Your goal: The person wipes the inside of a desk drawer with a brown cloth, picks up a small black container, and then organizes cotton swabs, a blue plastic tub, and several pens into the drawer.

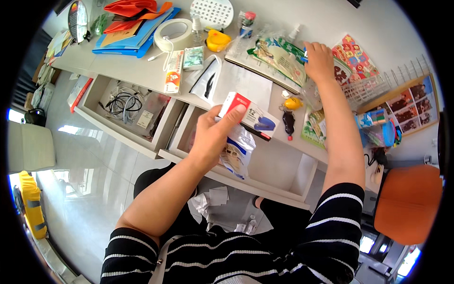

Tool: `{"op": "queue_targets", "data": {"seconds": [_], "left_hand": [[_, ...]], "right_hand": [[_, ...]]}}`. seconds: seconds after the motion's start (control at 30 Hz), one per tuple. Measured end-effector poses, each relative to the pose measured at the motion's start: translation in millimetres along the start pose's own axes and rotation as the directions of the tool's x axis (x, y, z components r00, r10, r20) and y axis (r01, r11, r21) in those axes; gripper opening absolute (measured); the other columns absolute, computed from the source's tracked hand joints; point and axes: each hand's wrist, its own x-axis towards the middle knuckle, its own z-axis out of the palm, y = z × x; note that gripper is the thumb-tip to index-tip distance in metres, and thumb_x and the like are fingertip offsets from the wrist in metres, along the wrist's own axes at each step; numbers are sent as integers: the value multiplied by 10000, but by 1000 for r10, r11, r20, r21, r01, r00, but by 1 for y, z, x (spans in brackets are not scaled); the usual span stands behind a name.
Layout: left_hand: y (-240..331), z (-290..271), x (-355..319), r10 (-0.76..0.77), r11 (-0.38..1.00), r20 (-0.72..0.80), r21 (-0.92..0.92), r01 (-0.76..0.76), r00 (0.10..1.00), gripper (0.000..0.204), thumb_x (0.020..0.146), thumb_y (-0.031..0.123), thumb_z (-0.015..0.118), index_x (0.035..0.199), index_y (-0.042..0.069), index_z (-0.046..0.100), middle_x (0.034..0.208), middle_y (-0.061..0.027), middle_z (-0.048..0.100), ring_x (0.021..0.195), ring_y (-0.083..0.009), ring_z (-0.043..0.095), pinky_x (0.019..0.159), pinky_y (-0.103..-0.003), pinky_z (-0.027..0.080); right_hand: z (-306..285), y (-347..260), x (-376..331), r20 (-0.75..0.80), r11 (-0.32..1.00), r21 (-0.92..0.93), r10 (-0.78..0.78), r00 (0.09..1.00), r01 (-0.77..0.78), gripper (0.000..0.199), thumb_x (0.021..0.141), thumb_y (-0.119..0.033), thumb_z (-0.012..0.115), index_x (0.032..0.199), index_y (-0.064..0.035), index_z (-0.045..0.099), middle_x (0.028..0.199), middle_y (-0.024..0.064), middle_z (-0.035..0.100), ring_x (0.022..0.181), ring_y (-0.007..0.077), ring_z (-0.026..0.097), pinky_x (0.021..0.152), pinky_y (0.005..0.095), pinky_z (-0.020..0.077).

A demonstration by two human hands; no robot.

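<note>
Far left: an open drawer (124, 108) holding coiled cables (120, 102); behind it, on the white desk (142, 71), a blue folder (137, 35) and a roll of tape (173, 34). Centre: the left hand (213, 135), fingers closed around a red-and-white box (248, 116) and a clear plastic packet (239, 151), held together above a second open drawer (265, 165). Right of centre: a small yellow object (293, 103) and a black key fob (288, 122) on the desk edge. Right: the right hand (319, 59), stretched well apart from the left, resting on printed packets (279, 57); whether its fingers grip anything cannot be told. Far right: an orange chair (409, 201).
</note>
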Motion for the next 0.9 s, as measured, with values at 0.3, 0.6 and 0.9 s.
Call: {"op": "queue_targets", "data": {"seconds": [0.3,0.6,0.9], "left_hand": [[-10,2,0,43,999,56,22,-44,997,395,835,345,717,995,-4,625,752,-39,641,585,-92,593,532,-233,467],[-19,19,-10,62,989,167,121,-83,984,447,820,315,729,1074,-29,597,870,-75,657,687,-106,607,608,-237,477],[-26,23,-17,69,991,244,93,-94,967,399,822,297,715,1048,-17,616,863,-62,667,717,-114,619,653,-247,488]], "right_hand": [[-176,-25,-183,-91,812,583,51,994,12,506,672,-71,722,1149,-61,555,1099,112,566,911,258,585,752,352,497],[-98,-61,-306,364,833,542,-111,925,-113,459,720,-74,677,1140,-67,494,1120,116,511,922,301,605,728,401,527],[-60,-82,-287,287,875,471,-272,919,112,446,710,-97,693,1120,-119,520,1155,136,503,960,340,590,722,421,524]]}}
